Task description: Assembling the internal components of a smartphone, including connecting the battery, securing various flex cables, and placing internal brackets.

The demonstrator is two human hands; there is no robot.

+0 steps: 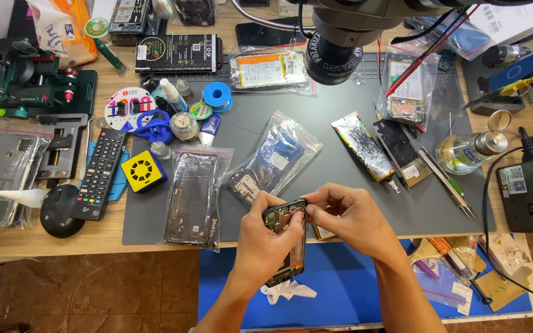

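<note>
Head view: both hands meet over the front edge of the grey mat (340,123) — the left hand (266,237) wraps an opened phone (286,243), the right hand (347,216) pinches its top end. Clear zip bags lie behind: one with a dark phone frame (192,197), one with blue parts (276,157). A yellow square box (143,171) sits beside a black remote (100,172).

Two bare forearms, no sleeves; left hand (265,237) and right hand (348,217) wear no gloves, rings or watch.
</note>
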